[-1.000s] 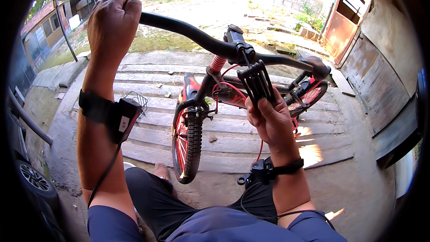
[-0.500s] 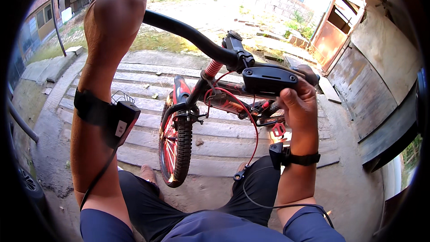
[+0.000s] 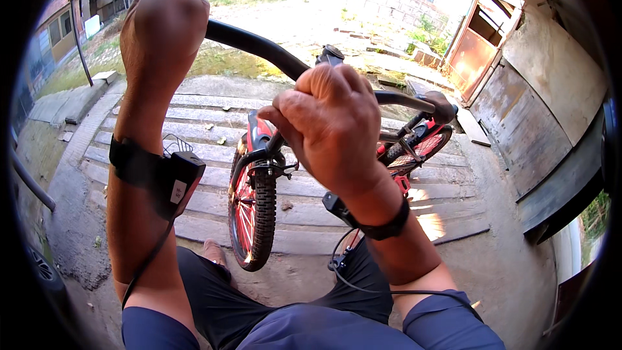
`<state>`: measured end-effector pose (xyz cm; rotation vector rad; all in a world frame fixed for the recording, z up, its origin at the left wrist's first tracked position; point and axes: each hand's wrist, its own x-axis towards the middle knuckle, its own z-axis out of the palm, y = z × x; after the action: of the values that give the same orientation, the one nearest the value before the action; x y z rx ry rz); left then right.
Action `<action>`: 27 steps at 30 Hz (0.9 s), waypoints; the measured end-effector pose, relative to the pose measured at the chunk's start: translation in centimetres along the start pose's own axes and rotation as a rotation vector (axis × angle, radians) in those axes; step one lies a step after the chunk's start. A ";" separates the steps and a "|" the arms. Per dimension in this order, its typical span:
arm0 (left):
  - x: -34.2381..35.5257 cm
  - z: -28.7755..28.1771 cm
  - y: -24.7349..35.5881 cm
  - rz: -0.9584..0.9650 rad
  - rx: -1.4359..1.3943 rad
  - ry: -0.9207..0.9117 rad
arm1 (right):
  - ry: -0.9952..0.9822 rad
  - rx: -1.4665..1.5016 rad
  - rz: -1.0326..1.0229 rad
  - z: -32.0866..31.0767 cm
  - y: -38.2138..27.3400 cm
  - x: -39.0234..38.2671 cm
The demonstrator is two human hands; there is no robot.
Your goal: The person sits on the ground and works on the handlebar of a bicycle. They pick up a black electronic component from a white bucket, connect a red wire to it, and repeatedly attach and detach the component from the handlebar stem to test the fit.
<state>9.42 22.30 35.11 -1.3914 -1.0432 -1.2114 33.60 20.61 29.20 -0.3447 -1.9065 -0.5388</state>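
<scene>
My left hand [image 3: 163, 32] is closed around the left end of a black bicycle handlebar [image 3: 258, 45]. My right hand [image 3: 330, 116] is curled over the middle of the bar at the stem [image 3: 330, 54]; whatever its fingers hold is hidden. The bar's far end [image 3: 442, 109] sticks out to the right of that hand. Below, the red-and-black bicycle has its knobby front wheel [image 3: 262, 220] between my arms, near my feet, with the rear wheel [image 3: 440, 142] farther back at the right and a red pedal [image 3: 403, 185] beneath the frame.
Slatted concrete [image 3: 168, 115] lies under the bicycle. A weathered metal wall [image 3: 518, 129] and rusty door [image 3: 473, 65] line the right side. A car wheel [image 3: 45, 266] and a grey pipe [image 3: 32, 181] are at the left. A yard and low buildings lie ahead.
My right hand has swung left and up over the stem, turning knuckles-up; the black folding tool it held earlier is now out of sight. My left hand stays on the bar.
</scene>
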 end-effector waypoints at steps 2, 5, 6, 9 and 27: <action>0.0 -0.2 0.0 0.048 0.007 0.020 | 0.080 -0.105 0.010 0.1 -0.1 -0.9; -0.3 -0.1 -0.3 0.037 0.010 0.058 | 0.067 -0.201 0.101 -1.2 -0.4 -2.0; -0.3 -0.1 -0.2 0.054 0.000 0.059 | 0.124 -0.201 0.133 -1.2 -0.2 -2.5; -0.1 -0.6 -0.3 0.050 0.030 0.014 | 0.146 -0.175 0.297 -0.3 -0.9 -4.0; -0.1 -0.1 -0.6 -0.066 0.080 -0.028 | 0.350 0.750 0.937 -3.5 3.4 -9.4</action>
<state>8.84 22.28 35.05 -1.3242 -1.1524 -1.1874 41.60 21.80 22.38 -0.5388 -1.2783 0.6843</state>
